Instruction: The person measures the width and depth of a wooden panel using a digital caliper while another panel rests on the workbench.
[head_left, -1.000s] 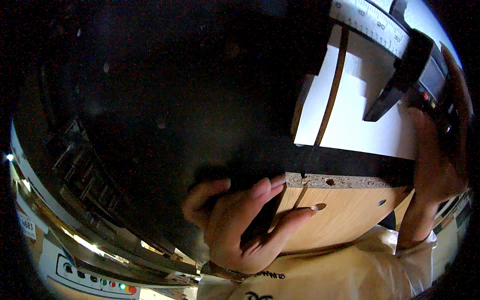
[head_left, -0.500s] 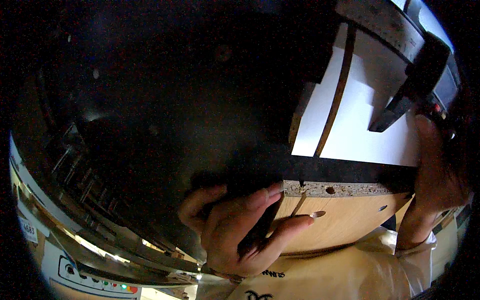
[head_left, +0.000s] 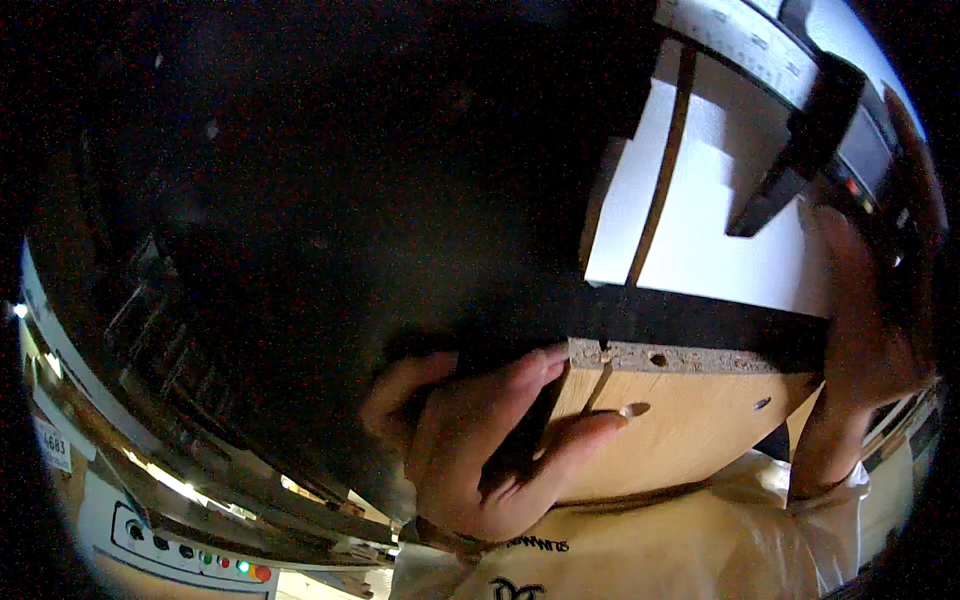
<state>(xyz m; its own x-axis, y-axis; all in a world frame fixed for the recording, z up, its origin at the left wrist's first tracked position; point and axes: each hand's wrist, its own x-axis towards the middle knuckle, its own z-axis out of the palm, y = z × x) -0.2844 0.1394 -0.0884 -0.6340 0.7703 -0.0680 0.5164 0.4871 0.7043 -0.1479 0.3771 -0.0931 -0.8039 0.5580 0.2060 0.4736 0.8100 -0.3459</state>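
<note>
Closest to me is my pale, loose cloth shirt (head_left: 680, 545) with its dark print, and just beyond it the light-brown, wood-grained particleboard panel (head_left: 690, 430), its raw speckled edge (head_left: 720, 360) turned away from me. My left hand (head_left: 480, 450) grips the panel's left end — thumb on the grained face beside a round hole (head_left: 636, 409), fingertips at the far corner. A narrow straight slot (head_left: 598, 388) runs across that face near my thumb. My right hand (head_left: 860, 300), off past the panel's right end, is closed about the black-bodied digital caliper (head_left: 825, 120), though shadow hides most of its fingers.

The caliper lies up and to the right of my left hand, beyond the raw edge, so my right hand is much the nearer. Its pale scale beam slants from upper left down to the right, more steeply than the panel's edge, and one dark jaw points down-left over the bright white board (head_left: 735, 250); whether it touches, I can't tell. The board's thin brown groove (head_left: 665, 180) roughly lines up with the slot. Farther off, lower left, sits a pale control box (head_left: 195, 560) with coloured buttons.
</note>
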